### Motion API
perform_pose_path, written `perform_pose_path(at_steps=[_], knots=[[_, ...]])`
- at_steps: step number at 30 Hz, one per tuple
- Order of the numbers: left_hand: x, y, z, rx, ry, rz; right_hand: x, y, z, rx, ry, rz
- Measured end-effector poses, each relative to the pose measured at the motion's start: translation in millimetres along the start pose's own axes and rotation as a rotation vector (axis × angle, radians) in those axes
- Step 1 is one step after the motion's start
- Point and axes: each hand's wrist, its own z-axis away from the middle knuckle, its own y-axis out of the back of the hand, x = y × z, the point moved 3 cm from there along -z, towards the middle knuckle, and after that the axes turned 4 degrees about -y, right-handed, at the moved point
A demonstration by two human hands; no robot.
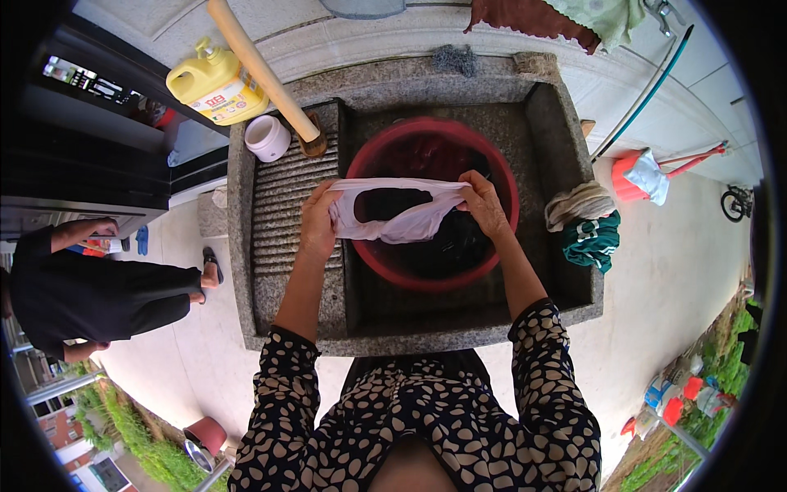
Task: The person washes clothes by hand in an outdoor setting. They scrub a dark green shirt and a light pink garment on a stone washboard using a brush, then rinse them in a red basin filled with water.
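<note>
Both hands stretch a wet-looking, pale pinkish-white garment (407, 227) above a red basin (510, 168). It looks like a pair of underpants, with a wide opening showing between the hands. My left hand (319, 220) grips one end, near the ridged washboard. At the other end, my right hand (484, 205) pinches the cloth over the basin's right side. Dark red and black clothes (443, 250) lie low in the basin, partly hidden by the garment. The basin stands inside a stone wash sink (320, 328).
A wooden stick (266, 70), a white-pink pot (267, 138) and a yellow detergent jug (217, 86) stand at the back left. Green cloth (592, 240) and grey cloth (578, 203) hang over the sink's right rim. Another person (115, 287) stands to the left.
</note>
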Motion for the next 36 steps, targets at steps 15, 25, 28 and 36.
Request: perform_pose_path(at_steps=[15,25,28,36], knots=[[-100.1,11.6,-33.0,0.117,-0.123,-1.137,21.3,29.3,-32.9,0.589,0.238,0.685],[-136.3,-35.4,-56.9,-0.055,-0.457,-1.274,77.7,-55.8,-35.9,0.608,0.026,0.97],[-142.1,-18.1,-64.6,0.005,-0.287,-1.145,89.2,-41.3,-42.1,0.564,-0.047,0.857],[-101.1,-14.3,-57.9,0.126,-0.4,-0.377,60.5,42.9,-25.2,0.34,0.036,-0.576]])
